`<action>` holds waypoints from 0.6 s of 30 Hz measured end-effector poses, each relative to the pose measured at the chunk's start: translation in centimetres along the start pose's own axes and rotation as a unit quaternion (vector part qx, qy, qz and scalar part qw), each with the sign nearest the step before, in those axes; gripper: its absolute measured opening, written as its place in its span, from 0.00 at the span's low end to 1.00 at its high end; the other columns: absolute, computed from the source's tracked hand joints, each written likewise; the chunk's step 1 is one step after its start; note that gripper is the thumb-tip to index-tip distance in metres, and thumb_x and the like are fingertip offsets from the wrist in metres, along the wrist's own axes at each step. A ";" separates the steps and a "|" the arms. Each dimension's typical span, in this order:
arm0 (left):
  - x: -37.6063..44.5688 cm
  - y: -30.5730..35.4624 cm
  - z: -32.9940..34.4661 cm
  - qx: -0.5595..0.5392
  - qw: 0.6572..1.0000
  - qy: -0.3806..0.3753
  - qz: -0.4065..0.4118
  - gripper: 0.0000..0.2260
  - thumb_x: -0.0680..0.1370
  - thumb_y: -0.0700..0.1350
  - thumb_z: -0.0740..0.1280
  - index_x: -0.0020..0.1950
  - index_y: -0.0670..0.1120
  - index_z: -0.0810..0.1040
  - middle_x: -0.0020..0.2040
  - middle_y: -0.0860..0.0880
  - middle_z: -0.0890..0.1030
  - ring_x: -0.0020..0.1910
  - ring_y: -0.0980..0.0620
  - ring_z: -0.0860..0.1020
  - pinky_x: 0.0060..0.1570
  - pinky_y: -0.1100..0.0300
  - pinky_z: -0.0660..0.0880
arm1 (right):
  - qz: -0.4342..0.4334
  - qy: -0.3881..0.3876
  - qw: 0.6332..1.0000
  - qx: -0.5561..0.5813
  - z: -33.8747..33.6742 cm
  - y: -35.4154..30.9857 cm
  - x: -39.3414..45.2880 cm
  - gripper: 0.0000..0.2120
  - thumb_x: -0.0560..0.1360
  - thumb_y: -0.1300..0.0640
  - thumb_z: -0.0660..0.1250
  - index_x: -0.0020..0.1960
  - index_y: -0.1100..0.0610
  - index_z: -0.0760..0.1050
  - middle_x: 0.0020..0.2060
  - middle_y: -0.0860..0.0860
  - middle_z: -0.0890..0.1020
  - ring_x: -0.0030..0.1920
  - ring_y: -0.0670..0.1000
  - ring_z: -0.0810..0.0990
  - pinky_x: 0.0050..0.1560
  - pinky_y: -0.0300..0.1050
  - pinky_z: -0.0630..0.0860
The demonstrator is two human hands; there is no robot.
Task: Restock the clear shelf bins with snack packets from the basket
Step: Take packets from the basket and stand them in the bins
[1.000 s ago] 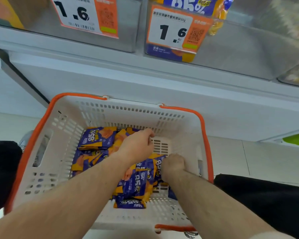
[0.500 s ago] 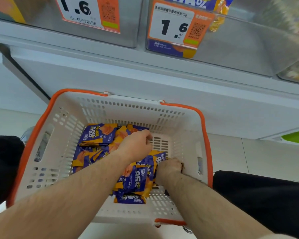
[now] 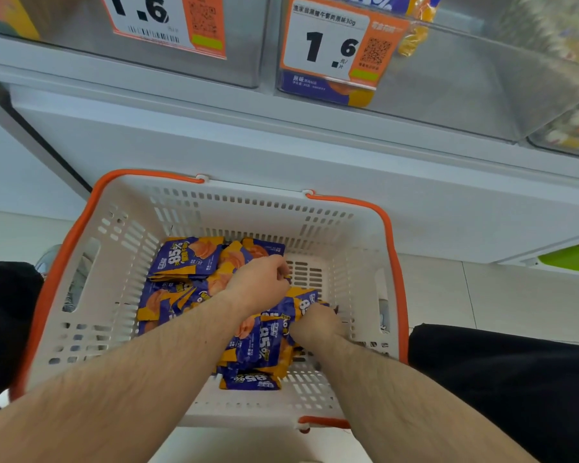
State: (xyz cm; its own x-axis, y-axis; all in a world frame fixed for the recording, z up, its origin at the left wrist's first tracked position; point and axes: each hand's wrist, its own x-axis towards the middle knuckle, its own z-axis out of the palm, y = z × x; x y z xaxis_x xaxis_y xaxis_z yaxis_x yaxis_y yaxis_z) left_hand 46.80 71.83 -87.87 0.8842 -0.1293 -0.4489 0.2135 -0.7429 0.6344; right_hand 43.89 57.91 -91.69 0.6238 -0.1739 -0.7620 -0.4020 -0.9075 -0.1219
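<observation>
A white basket with an orange rim sits on the floor below the shelf. Several purple and orange snack packets lie in a heap on its bottom. Both my hands reach down into the heap. My left hand is curled over packets near the basket's middle. My right hand grips the edge of a packet low at the right of the heap. Its fingers are hidden under the packets. Above, a clear shelf bin with a 1.6 price tag holds the same kind of packet.
A second clear bin with a price tag sits at the upper left, and another bin at the far right. The white shelf front overhangs the basket. My black-clad knees flank the basket. A green item lies low at the right.
The view has tilted slightly down. My right hand has dug deeper into the packets at the right of the heap. My left hand has stayed in place on the heap.
</observation>
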 end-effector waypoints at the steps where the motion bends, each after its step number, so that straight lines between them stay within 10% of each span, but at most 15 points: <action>1: 0.0 -0.3 0.1 0.002 1.000 0.000 -0.004 0.11 0.80 0.42 0.60 0.61 0.50 0.75 0.53 0.51 0.79 0.47 0.53 0.77 0.46 0.56 0.78 | -0.035 0.010 0.999 0.007 -0.1 -0.1 -0.2 0.06 0.71 0.54 0.64 0.36 0.52 0.71 0.34 0.48 0.78 0.37 0.50 0.77 0.34 0.42 0.74; 7: -0.3 -1.7 0.3 0.022 0.999 -0.012 -0.041 0.10 0.80 0.43 0.60 0.60 0.50 0.74 0.53 0.51 0.79 0.48 0.53 0.77 0.47 0.56 0.78 | -0.078 0.020 0.977 0.199 -0.1 -0.9 -0.1 0.15 0.72 0.59 0.62 0.29 0.54 0.61 0.26 0.48 0.66 0.28 0.49 0.64 0.29 0.43 0.59; 11: -0.3 -1.7 0.4 0.029 0.999 -0.013 -0.043 0.11 0.81 0.44 0.60 0.62 0.50 0.74 0.55 0.52 0.78 0.49 0.53 0.76 0.45 0.60 0.75 | 0.012 0.084 0.979 0.186 -0.7 0.9 1.6 0.05 0.74 0.57 0.66 0.44 0.54 0.69 0.39 0.49 0.73 0.40 0.50 0.75 0.37 0.42 0.70; 15: -0.4 -1.4 0.4 0.026 0.999 -0.013 -0.044 0.11 0.81 0.44 0.60 0.62 0.50 0.74 0.56 0.51 0.79 0.51 0.53 0.77 0.50 0.56 0.79 | 0.044 -0.015 0.996 0.082 1.1 2.1 3.3 0.41 0.68 0.52 0.74 0.75 0.53 0.58 0.71 0.56 0.63 0.67 0.59 0.70 0.63 0.53 0.75; 18: -0.6 -1.1 0.4 0.027 0.999 -0.022 -0.040 0.11 0.81 0.44 0.59 0.62 0.50 0.74 0.56 0.51 0.78 0.50 0.53 0.77 0.47 0.58 0.78 | 0.013 -0.059 0.998 0.015 2.0 2.0 3.5 0.53 0.69 0.46 0.75 0.80 0.48 0.41 0.77 0.59 0.50 0.75 0.61 0.60 0.70 0.57 0.68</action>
State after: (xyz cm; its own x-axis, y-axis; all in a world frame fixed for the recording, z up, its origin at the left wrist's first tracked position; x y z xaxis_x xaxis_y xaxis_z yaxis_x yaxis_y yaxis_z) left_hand 45.88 72.51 -88.56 0.8458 -0.0954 -0.5249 0.2590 -0.7867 0.5603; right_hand 43.94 56.27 -95.86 0.5295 -0.1499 -0.8349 -0.4384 -0.8910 -0.1181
